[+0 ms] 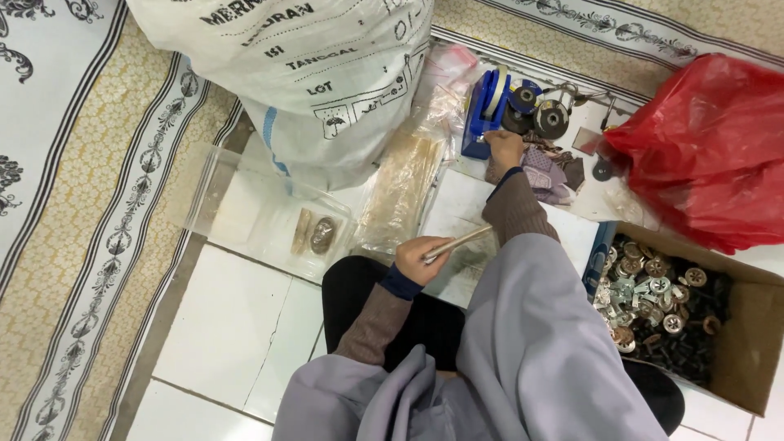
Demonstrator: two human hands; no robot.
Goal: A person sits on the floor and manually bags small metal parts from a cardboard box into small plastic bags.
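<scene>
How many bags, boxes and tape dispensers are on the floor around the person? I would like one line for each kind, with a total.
Large white printed sack: 1
Red plastic bag: 1
Cardboard box of metal fittings: 1
Blue tape dispenser: 1
Total: 4

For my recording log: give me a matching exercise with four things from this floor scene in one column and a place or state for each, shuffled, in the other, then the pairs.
Things:
1. blue tape dispenser
2. red plastic bag
3. cardboard box
4. thin packet

Places or states:
A. lies bunched up at the far right
B. gripped in the left hand
C. touched by the right hand
D. open, full of metal fittings and black parts

Pairs: 1-C, 2-A, 3-D, 4-B
</scene>
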